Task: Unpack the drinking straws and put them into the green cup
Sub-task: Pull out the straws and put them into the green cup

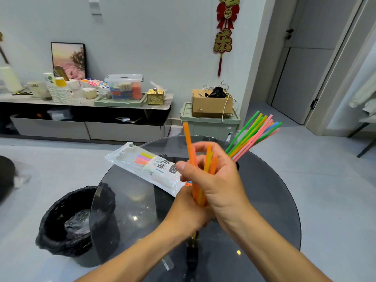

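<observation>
Here, from the head camera, both hands are meeting over a round dark glass table (pixel 264 200). The right hand (pixel 219 184) is curling its fingers around a bunch of orange and yellow straws (pixel 203 180), and the left hand (pixel 189 210) is gripping the same bunch lower down. Behind them, a fan of green, pink and blue straws (pixel 254 135) is sticking up — the green cup itself is hidden behind the hands. A plastic straw packet (pixel 146 165), some straws showing inside, is lying on the table. A black-lined bin (pixel 71 224) is holding crumpled clear plastic.
</observation>
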Available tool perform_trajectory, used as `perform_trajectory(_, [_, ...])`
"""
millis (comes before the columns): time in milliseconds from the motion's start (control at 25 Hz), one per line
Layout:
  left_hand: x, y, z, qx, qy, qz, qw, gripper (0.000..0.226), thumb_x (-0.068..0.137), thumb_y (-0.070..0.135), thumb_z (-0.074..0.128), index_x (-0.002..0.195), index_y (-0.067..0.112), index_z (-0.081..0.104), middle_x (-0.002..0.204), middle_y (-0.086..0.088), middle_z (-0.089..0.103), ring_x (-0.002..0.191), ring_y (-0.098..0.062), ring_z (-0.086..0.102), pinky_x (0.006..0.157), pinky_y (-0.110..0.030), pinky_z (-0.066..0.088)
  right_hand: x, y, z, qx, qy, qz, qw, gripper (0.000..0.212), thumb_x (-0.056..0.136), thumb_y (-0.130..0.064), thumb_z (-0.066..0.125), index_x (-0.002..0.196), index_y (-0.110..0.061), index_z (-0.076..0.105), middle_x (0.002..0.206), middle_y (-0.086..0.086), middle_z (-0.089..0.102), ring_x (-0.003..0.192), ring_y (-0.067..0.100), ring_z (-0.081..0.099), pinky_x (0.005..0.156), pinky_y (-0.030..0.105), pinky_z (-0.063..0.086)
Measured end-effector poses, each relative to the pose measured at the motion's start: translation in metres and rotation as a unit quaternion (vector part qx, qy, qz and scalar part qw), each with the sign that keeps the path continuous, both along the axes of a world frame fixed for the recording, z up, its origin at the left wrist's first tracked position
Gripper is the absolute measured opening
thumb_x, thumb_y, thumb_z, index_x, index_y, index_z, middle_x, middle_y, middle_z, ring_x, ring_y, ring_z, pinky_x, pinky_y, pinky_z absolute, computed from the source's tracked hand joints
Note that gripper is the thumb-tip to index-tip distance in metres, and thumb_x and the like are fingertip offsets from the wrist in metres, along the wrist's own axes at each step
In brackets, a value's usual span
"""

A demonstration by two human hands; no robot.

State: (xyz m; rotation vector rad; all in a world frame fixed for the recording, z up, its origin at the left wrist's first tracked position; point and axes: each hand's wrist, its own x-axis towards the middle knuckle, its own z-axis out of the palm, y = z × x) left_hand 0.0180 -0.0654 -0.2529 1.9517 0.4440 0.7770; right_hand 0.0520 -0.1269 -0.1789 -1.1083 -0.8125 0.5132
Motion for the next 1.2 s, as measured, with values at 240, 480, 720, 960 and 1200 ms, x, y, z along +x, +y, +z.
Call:
perform_trajectory(240, [0.002,0.002,-0.002,-0.018,-0.022,-0.007,1.000,0.020,0.068,0.034,0.055,0.081,0.047,0.062,0.077,0.030,0.067,0.077,0.022,0.058,0.060,-0.001,0.044,0.008,0.001,-0.008,-0.002,0.011,-0.037,0.999,0.029,0.059,-0.015,0.082,0.084,-0.017,0.066,0.057,-0.007,0.061,0.054,0.011,0.059,0.058,0.020,0.051])
perform_trajectory(480, [-0.001,0.001,-0.018,-0.095,0.024,0.007,0.995,0.012,0.057,0.036,0.058,0.061,0.025,0.054,0.053,0.016,0.056,0.053,0.006,0.045,0.053,-0.012,0.041,0.005,0.006,-0.017,-0.028,0.040,-0.047,0.998,0.046,0.072,-0.036,0.078,0.048,-0.021,0.043,0.042,-0.004,0.035,0.042,0.016,0.034,0.047,0.025,0.033])
perform_trajectory(720, [-0.013,0.006,-0.019,-0.158,0.066,0.028,0.985,0.014,0.069,0.024,0.063,0.059,0.019,0.070,0.052,0.005,0.066,0.050,-0.008,0.060,0.049,-0.021,0.047,0.033,-0.015,-0.017,-0.214,-0.180,0.072,0.957,0.022,0.093,-0.026,0.065,0.079,-0.009,0.064,0.072,0.012,0.068,0.049,0.009,0.053,0.046,0.019,0.041])
perform_trajectory(960, [-0.009,0.016,-0.011,-0.118,0.049,0.071,0.989,0.009,0.073,0.012,0.067,0.068,0.018,0.062,0.052,0.003,0.061,0.049,-0.006,0.053,0.048,-0.015,0.042,0.031,-0.009,-0.028,-0.161,-0.176,-0.020,0.971,0.022,0.100,-0.024,0.052,0.092,-0.005,0.060,0.064,0.002,0.068,0.048,0.010,0.057,0.050,0.027,0.047])
perform_trajectory(1200, [-0.017,0.032,0.007,-0.064,0.020,0.121,0.990,0.040,0.070,0.019,0.081,0.099,0.036,0.060,0.104,0.014,0.064,0.097,0.004,0.056,0.079,-0.022,0.049,0.120,-0.013,0.014,0.008,-0.012,-0.216,0.976,0.032,0.103,-0.021,0.044,0.089,0.001,0.062,0.057,0.003,0.068,0.042,0.013,0.059,0.040,0.023,0.051])
